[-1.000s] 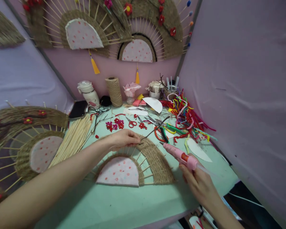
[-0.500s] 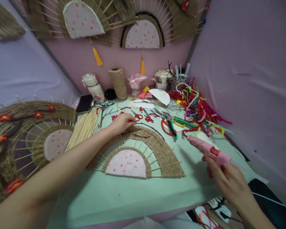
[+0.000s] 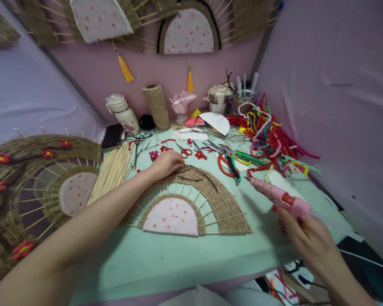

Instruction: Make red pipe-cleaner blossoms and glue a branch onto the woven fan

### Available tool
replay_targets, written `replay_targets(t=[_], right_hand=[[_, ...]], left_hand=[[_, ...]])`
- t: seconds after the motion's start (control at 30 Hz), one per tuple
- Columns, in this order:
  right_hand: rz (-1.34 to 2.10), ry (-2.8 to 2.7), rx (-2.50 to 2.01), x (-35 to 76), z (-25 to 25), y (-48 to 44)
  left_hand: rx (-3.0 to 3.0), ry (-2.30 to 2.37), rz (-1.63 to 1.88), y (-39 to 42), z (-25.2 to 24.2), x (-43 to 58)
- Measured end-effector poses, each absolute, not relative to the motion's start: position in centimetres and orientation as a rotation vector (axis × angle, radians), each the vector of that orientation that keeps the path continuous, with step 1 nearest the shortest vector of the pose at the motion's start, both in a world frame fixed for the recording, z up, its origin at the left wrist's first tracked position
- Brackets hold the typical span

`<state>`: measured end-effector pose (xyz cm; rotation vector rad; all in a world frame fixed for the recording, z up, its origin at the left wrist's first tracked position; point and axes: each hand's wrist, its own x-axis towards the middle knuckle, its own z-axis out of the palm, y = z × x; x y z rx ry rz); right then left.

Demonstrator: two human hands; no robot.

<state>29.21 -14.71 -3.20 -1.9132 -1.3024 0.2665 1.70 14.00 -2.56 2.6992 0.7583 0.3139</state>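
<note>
A woven twine fan (image 3: 228,208) with thin wooden ribs and a spotted white half-circle centre (image 3: 170,216) lies flat on the table. My left hand (image 3: 167,164) is at its upper edge, fingers pinched on the end of a thin dark twig (image 3: 206,173). The twig lies along the weave, and another short dark twig (image 3: 190,179) sits just below it. To the right of the fan, my right hand (image 3: 301,231) is wrapped round a pink hot glue gun (image 3: 279,196), its nozzle pointing left above the table.
Scissors (image 3: 185,151), green-handled pliers (image 3: 232,168) and red flowers (image 3: 199,155) lie behind the fan. Pipe cleaners (image 3: 268,131) heap at the right. Wooden sticks (image 3: 111,170), a phone (image 3: 112,137), a bottle (image 3: 123,112) and a twine spool (image 3: 157,106) stand or lie leftward. A flowered fan (image 3: 60,148) is at far left.
My left hand has lowered the twig from just beyond the fan's upper edge onto the weave. My right hand still holds the glue gun at the right. The view has shifted slightly.
</note>
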Motion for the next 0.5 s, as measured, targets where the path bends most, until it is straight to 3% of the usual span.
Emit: replay_targets(t=[0.5], right_hand=[[0.301,-1.3,-1.858,29.36,-3.98,-14.75]], left_hand=[[2.669,0.761,0.321,13.95,-3.08,1.35]])
